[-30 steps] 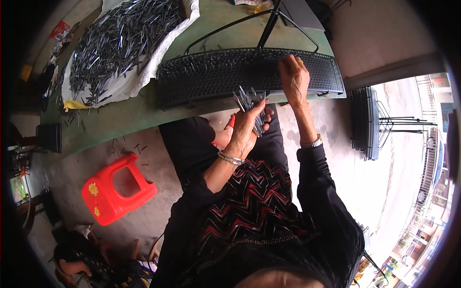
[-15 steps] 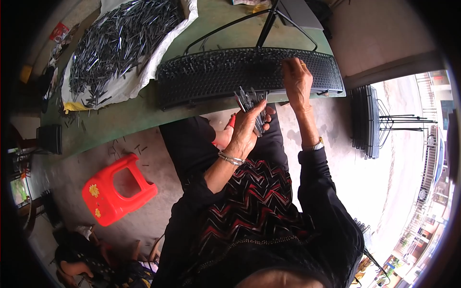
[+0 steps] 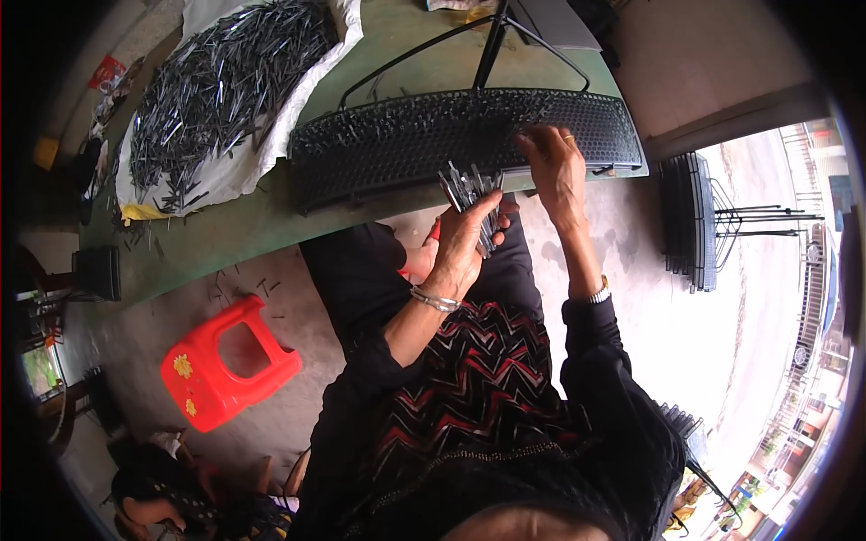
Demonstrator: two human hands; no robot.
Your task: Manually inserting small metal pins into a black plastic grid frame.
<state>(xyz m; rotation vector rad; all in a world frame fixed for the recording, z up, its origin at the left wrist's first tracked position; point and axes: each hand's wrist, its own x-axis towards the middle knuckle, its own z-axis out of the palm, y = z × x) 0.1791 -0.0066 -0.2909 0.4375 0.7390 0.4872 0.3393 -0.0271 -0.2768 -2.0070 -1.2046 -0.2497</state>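
My left hand [image 3: 458, 242] is closed around a bundle of thin dark strips [image 3: 467, 187], their ends fanning out past my thumb. In front of it a curved black perforated panel [image 3: 379, 167] lies on the table, with many small strips standing in its far rows, thickest on the left. My right hand [image 3: 559, 180] is over the panel's right half, its fingers pinched together close to the holes. Whatever sits between those fingertips is hidden or too small to make out. Black legs [image 3: 490, 54] spread behind the panel.
A white sack [image 3: 271, 155] on the green table [image 3: 203, 239] carries a large heap of dark strips [image 3: 221, 90]. On the floor at left is a red plastic stool [image 3: 216, 374]. Stacked black panels [image 3: 687, 221] stand at right. Another person [image 3: 167, 505] is partly visible lower left.
My right hand has moved slightly left and nearer to me over the panel. My left hand keeps its grip on the strips, almost unmoved. The whole view has shifted a little.
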